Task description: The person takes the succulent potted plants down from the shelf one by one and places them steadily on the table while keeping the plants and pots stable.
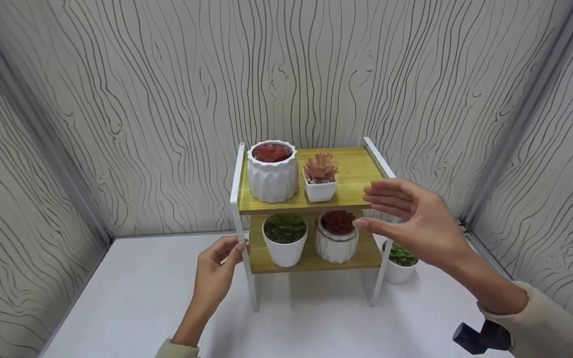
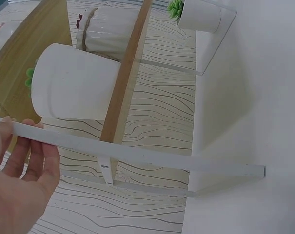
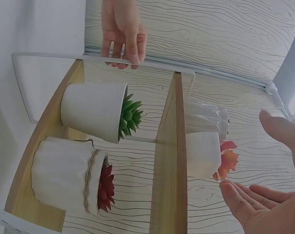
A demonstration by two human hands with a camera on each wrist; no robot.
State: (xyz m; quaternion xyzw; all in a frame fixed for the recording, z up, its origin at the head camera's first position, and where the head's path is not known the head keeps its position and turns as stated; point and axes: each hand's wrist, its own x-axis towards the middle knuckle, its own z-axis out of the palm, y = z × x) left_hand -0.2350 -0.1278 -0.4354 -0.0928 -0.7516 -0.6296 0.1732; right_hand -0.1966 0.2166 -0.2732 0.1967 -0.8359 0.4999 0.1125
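A two-tier plant stand with wooden boards [image 1: 358, 171] and a white frame [image 2: 157, 157] stands in the middle of the table. My left hand [image 1: 213, 273] pinches the stand's left front leg between thumb and fingers. Just off the right front corner, my right hand [image 1: 428, 226] is held up with thumb and fingers apart, holding nothing. On the top board are a large fluted white pot [image 1: 273, 179] with a red succulent and a small square pot [image 1: 320, 191] with a pink one. Below sit a smooth white pot [image 1: 285, 251] with a green succulent and a twine-wrapped pot [image 3: 64, 175] with a dark red one.
Another white pot [image 1: 400, 271] with a green succulent stands on the white table [image 1: 132, 298] behind the stand's right leg. Wood-grain patterned panels [image 1: 167, 99] close in the back and sides. A dark device [image 1: 483, 337] is strapped at the right sleeve.
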